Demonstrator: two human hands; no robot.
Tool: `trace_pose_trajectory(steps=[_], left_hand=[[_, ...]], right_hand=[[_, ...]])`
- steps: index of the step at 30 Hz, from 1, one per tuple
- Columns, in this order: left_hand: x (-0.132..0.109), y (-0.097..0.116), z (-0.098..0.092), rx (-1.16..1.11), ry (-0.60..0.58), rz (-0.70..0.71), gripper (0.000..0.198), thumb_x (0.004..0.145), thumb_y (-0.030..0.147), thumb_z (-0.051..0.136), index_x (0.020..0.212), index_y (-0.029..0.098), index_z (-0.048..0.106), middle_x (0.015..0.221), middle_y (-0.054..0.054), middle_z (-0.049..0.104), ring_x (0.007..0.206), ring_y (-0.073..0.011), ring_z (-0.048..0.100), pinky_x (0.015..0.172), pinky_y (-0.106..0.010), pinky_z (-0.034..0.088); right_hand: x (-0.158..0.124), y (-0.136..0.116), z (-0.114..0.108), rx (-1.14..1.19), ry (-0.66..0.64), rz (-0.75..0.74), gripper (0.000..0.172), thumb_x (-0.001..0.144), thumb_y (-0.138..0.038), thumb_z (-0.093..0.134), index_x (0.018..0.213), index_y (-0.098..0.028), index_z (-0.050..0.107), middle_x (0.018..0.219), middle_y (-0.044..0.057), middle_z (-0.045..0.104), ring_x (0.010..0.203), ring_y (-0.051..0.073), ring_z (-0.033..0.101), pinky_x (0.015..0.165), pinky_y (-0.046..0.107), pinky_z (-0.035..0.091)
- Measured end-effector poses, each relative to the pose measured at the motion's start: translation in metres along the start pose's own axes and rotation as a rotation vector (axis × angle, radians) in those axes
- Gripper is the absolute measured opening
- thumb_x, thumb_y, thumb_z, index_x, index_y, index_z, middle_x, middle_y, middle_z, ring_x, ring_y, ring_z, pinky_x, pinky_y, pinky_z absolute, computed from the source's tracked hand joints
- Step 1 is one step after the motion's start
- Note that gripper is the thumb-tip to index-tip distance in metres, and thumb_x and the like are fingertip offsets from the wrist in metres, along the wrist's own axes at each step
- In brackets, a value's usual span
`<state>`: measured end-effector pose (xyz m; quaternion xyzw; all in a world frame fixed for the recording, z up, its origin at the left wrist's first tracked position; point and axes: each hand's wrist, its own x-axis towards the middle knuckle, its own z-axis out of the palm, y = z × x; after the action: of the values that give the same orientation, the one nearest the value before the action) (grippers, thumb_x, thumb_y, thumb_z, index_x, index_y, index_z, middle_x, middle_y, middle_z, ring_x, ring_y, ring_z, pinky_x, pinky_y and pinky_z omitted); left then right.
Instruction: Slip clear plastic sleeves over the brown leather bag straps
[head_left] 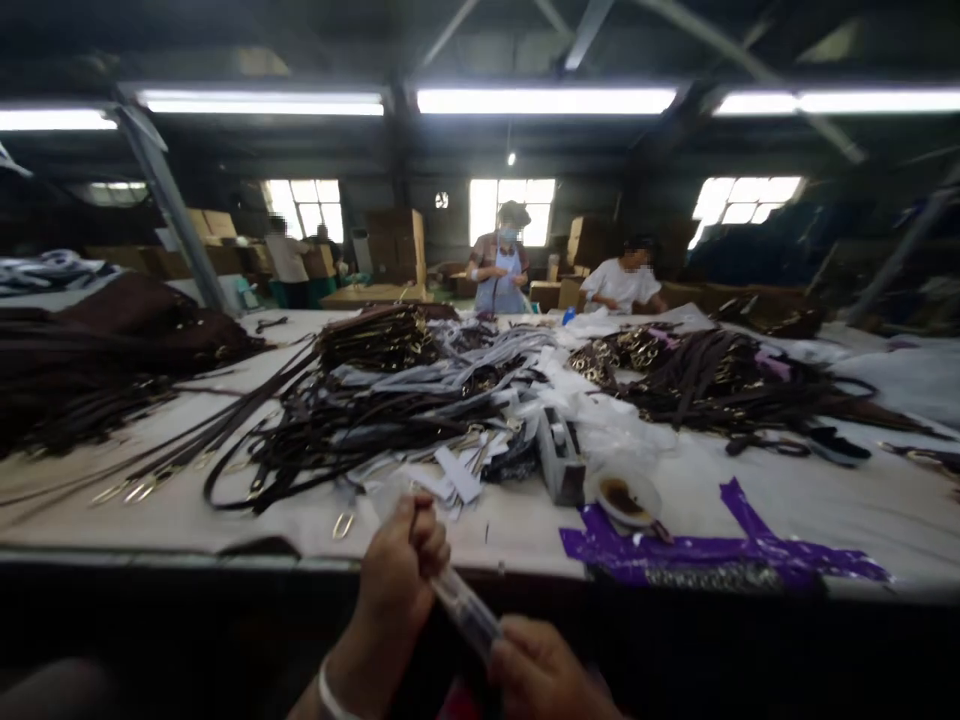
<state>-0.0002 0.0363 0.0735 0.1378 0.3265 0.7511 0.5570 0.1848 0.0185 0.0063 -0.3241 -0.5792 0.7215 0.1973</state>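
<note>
- We find a bare strip of table [187, 515] along the near edge, left of centre: passable.
- Tangled strap pile [360, 420] blocks the middle, with a grey box [561, 460] and bowl [626, 497] just right of it.
- Purple film [720, 550] covers the near right edge.
- Clear sleeve [465, 605] bridges our left hand [401, 570] and right hand [544, 675], closing that gap.

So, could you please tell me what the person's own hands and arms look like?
Both hands are bare, with no gloves. The left hand has a thin white band round its wrist; the right hand shows none. No sleeve covers the left forearm.
</note>
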Motion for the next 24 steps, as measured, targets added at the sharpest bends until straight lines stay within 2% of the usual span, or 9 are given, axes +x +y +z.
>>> trace_pose_trajectory(steps=[2,4,9,11,13,15,17,20,24], left_hand=[[0.007,0.018,-0.006,0.005,0.001,0.067,0.02,0.091,0.031,0.06,0.08,0.016,0.056,0.049,0.012,0.022,0.036,-0.0041,0.018,0.035,-0.015,0.02],[0.018,0.034,-0.017,0.041,0.025,0.124,0.021,0.096,0.029,0.052,0.08,0.015,0.056,0.05,0.012,0.022,0.036,-0.0046,0.017,0.035,-0.016,0.018],[0.036,0.075,-0.051,0.237,0.195,0.445,0.024,0.098,0.028,0.046,0.078,0.017,0.054,0.047,0.011,0.026,0.035,-0.0059,0.018,0.035,-0.018,0.017],[0.031,0.09,-0.06,0.395,0.262,0.654,0.02,0.096,0.027,0.049,0.08,0.017,0.056,0.048,0.01,0.03,0.036,-0.0063,0.022,0.036,-0.018,0.019],[0.018,0.097,-0.061,0.617,0.228,0.758,0.017,0.093,0.03,0.056,0.084,0.017,0.061,0.049,0.008,0.037,0.04,-0.0071,0.03,0.039,-0.018,0.025],[-0.003,0.093,-0.056,0.915,0.033,0.72,0.013,0.087,0.029,0.065,0.088,0.016,0.068,0.058,0.002,0.051,0.049,-0.0095,0.044,0.046,-0.019,0.035],[-0.023,0.079,-0.045,1.207,-0.284,0.585,0.014,0.083,0.024,0.07,0.093,0.016,0.074,0.077,-0.006,0.065,0.058,-0.0123,0.052,0.053,-0.022,0.042],[-0.039,0.049,-0.032,1.413,-0.72,0.344,0.028,0.085,0.023,0.067,0.112,0.02,0.072,0.108,-0.013,0.068,0.064,-0.0136,0.058,0.06,-0.024,0.046],[-0.037,0.016,-0.034,1.567,-0.937,0.097,0.022,0.089,0.026,0.061,0.105,0.019,0.074,0.094,-0.01,0.073,0.079,-0.0201,0.065,0.07,-0.026,0.047]], right_hand=[[-0.005,0.008,0.0,0.106,0.039,-0.006,0.053,0.082,-0.068,0.061,0.071,-0.017,0.051,0.05,-0.009,0.035,0.042,0.004,0.027,0.041,0.019,0.02],[-0.01,0.01,-0.003,0.135,0.032,-0.015,0.051,0.082,-0.065,0.063,0.068,-0.018,0.049,0.05,-0.01,0.031,0.043,0.004,0.022,0.041,0.021,0.015],[-0.02,0.006,-0.015,0.141,-0.026,0.028,0.046,0.082,-0.06,0.064,0.07,-0.018,0.051,0.049,-0.01,0.029,0.042,0.005,0.021,0.042,0.022,0.013],[-0.021,0.006,-0.019,0.121,-0.021,0.047,0.047,0.081,-0.062,0.064,0.07,-0.019,0.051,0.049,-0.01,0.029,0.042,0.005,0.021,0.042,0.022,0.014],[-0.021,0.007,-0.021,0.072,-0.022,0.055,0.048,0.081,-0.063,0.063,0.07,-0.019,0.05,0.05,-0.01,0.03,0.044,0.006,0.022,0.043,0.022,0.015],[-0.019,0.009,-0.022,0.016,-0.044,0.045,0.047,0.084,-0.062,0.06,0.069,-0.019,0.049,0.053,-0.008,0.033,0.046,0.006,0.024,0.045,0.022,0.016],[-0.015,0.01,-0.022,-0.035,-0.081,0.025,0.045,0.087,-0.059,0.058,0.069,-0.018,0.05,0.056,-0.007,0.035,0.049,0.007,0.025,0.047,0.023,0.017],[-0.01,0.008,-0.019,-0.093,-0.124,0.012,0.044,0.089,-0.056,0.057,0.07,-0.016,0.054,0.058,-0.006,0.036,0.052,0.007,0.027,0.048,0.023,0.017],[-0.011,0.003,-0.017,-0.086,-0.153,0.058,0.046,0.087,-0.059,0.058,0.074,-0.015,0.059,0.056,-0.006,0.038,0.051,0.007,0.028,0.047,0.022,0.018]])
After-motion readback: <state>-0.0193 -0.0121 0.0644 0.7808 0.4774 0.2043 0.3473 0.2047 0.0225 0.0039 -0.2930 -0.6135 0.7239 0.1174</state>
